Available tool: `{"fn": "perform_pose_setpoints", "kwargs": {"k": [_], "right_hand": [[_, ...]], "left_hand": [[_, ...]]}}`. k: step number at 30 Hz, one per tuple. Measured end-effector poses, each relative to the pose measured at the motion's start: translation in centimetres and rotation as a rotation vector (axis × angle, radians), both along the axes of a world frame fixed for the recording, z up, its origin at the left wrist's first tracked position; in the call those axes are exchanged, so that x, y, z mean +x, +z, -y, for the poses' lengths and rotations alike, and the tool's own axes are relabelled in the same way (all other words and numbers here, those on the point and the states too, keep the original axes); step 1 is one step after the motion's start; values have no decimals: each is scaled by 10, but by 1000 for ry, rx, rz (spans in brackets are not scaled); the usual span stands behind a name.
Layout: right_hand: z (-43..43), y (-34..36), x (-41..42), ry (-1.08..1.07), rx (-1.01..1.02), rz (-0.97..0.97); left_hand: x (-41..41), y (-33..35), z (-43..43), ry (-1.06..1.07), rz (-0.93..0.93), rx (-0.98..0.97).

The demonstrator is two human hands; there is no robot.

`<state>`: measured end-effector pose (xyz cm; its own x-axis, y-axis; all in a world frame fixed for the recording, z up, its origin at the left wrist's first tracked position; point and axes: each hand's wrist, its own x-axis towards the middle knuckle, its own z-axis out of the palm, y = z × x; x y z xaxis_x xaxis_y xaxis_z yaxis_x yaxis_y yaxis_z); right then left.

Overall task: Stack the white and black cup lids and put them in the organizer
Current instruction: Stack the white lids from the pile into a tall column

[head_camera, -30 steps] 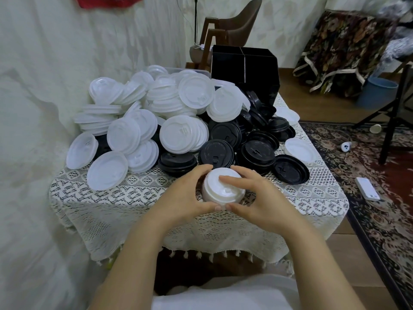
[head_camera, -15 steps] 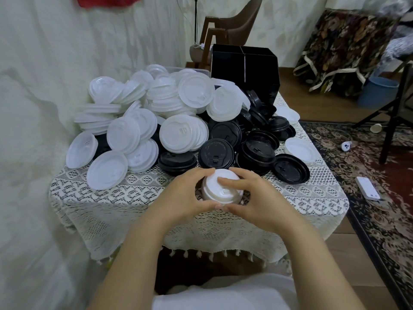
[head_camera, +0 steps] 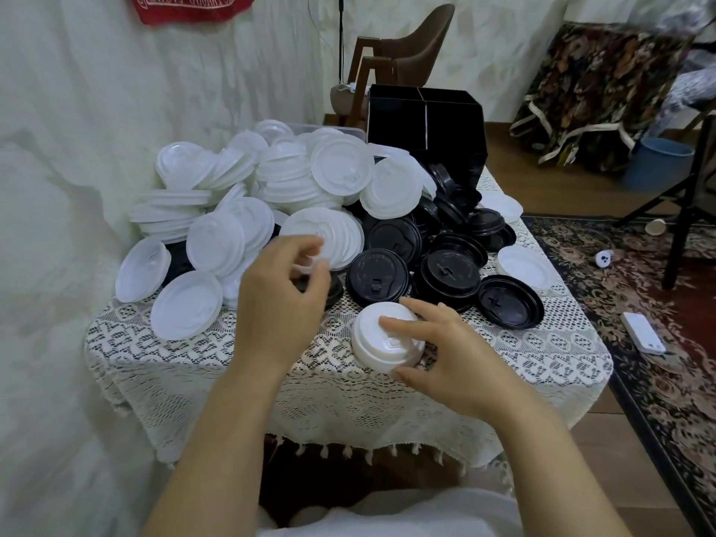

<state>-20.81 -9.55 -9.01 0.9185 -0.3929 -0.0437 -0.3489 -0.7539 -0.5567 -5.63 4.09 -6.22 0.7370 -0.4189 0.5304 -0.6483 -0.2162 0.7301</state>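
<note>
A short stack of white lids (head_camera: 381, 348) stands on the lace cloth near the table's front. My right hand (head_camera: 445, 358) grips it, fingers on top and thumb at its near rim. My left hand (head_camera: 283, 296), blurred, is at the front of the white lid pile (head_camera: 271, 180). Its thumb and curled fingers pinch the edge of a white lid (head_camera: 306, 268) leaning there. Black lids (head_camera: 449, 273) lie heaped right of the white ones. The black organizer (head_camera: 426, 129) stands at the back of the table, its divided compartments showing nothing inside.
The small table (head_camera: 542, 358) stands against a white wall on the left. Loose single lids, one white (head_camera: 523, 261) and one black (head_camera: 509, 302), lie near its right edge. A chair (head_camera: 403, 60) stands behind; a rug with a white remote (head_camera: 643, 333) lies to the right.
My left hand has let go of the white stack and moved up and left to the white lid pile. My right hand stays on the stack.
</note>
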Motion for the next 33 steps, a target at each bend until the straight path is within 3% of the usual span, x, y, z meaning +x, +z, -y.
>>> {"fn": "perform_pose_setpoints", "kwargs": {"k": [4,9,16,26,33], "right_hand": [[-2,4,0,3,-3,-8],[-2,7,2,11,-21,-29],[-2,5,3,6,-1,-17],[-2,6,2,1,18,-15],[0,5,1,-11,50,9]], "left_hand": [[22,-4,16,214,61,161],[33,-16,31,243,53,372],[34,-20,35,264,76,381],[11,2,20,-53,96,208],[-9,-1,6,-252,-88,241]]}}
